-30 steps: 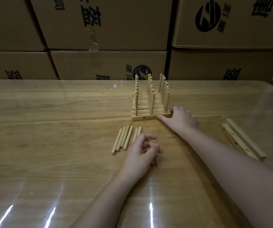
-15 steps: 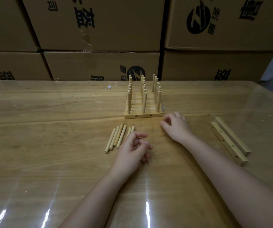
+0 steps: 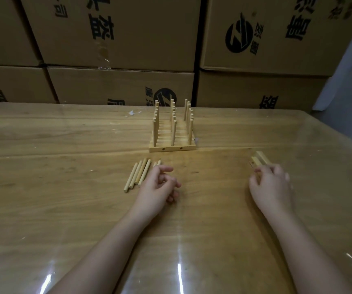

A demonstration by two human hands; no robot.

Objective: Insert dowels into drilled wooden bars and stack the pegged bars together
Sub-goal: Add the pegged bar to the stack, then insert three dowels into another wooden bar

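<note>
Pegged stack (image 3: pixel 172 143) stands on the worktop (image 3: pixel 43 166). Loose dowels (image 3: pixel 138 175) lie just in front of it, slightly left. Two spare bars (image 3: pixel 258 158) lie in front, well to its right.

Left hand (image 3: pixel 156 189) rests beside the dowels, its fingers (image 3: pixel 166 169) loosely curled and holding nothing. Right hand (image 3: pixel 271 187) covers the bars' near end with curled fingers; I cannot tell if it grips them.

Judgement: the bars are light, stiff and smooth, and best pinched across the long sides at mid-length.

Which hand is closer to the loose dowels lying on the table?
Left. The left hand rests right beside the loose dowels; the right hand is well off to their right, at the spare bars.
</note>
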